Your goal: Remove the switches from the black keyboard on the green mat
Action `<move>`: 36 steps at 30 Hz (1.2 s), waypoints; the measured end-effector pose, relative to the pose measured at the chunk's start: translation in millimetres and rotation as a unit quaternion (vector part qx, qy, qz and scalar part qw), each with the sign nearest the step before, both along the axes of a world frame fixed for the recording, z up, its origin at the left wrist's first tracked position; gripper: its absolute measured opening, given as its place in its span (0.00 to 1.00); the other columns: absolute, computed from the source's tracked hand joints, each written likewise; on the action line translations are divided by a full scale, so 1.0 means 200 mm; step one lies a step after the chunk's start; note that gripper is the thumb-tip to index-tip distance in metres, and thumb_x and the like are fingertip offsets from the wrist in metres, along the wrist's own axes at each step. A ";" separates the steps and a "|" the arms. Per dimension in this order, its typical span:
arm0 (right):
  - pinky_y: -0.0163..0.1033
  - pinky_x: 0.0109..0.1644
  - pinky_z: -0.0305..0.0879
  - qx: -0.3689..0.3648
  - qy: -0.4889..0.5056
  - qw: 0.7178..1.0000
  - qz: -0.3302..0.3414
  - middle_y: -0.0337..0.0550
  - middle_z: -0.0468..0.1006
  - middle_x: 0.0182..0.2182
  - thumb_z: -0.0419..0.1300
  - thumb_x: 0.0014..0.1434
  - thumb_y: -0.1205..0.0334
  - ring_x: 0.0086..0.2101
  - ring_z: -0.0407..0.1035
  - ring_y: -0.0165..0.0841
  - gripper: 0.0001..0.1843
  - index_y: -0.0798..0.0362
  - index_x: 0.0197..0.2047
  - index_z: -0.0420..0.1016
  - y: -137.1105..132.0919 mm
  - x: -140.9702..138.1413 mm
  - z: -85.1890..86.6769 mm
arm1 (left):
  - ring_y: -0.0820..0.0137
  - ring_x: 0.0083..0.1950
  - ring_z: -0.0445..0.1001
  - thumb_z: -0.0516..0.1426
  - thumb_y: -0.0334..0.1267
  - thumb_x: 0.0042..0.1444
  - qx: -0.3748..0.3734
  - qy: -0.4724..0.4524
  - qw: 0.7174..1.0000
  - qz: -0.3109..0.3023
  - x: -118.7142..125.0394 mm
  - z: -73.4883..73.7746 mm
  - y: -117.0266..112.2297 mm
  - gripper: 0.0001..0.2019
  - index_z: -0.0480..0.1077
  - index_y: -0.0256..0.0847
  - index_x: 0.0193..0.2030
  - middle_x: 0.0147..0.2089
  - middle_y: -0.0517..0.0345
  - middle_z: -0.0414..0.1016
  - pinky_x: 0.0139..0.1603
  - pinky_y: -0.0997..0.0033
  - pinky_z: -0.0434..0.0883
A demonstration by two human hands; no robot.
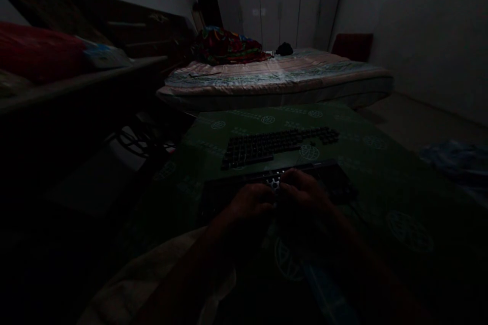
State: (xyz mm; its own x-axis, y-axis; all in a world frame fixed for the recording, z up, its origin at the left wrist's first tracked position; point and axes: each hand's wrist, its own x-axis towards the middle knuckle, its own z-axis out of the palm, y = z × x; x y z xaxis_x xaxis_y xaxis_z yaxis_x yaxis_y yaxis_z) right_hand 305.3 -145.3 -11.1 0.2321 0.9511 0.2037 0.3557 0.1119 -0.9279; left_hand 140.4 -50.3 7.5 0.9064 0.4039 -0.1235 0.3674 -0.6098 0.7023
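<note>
The room is very dim. My left hand [252,201] and my right hand [305,190] rest side by side on a dark keyboard frame [335,177] lying on a green patterned cloth [381,172]. Their fingers are curled together over a small pale patch of keys [273,181] between them. What they pinch is too dark to make out. A loose black sheet of keys [278,144] lies just beyond the frame.
A mattress [282,78] with striped bedding lies behind, with a colourful bundle [224,45] and a small dark object [284,49] on it. A dark wooden bench [84,81] with cushions stands at left. White cupboard doors [278,0] close the back.
</note>
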 end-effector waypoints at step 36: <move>0.34 0.32 0.61 -0.027 0.013 0.998 0.057 0.38 0.71 0.28 0.56 0.56 0.61 0.30 0.65 0.29 0.05 0.53 0.36 0.68 -0.05 -0.05 -0.09 | 0.70 0.37 0.67 0.49 0.38 0.58 0.238 0.060 0.968 -0.045 -0.01 -0.12 -0.04 0.10 0.70 0.40 0.36 0.36 0.56 0.68 0.36 0.72 0.64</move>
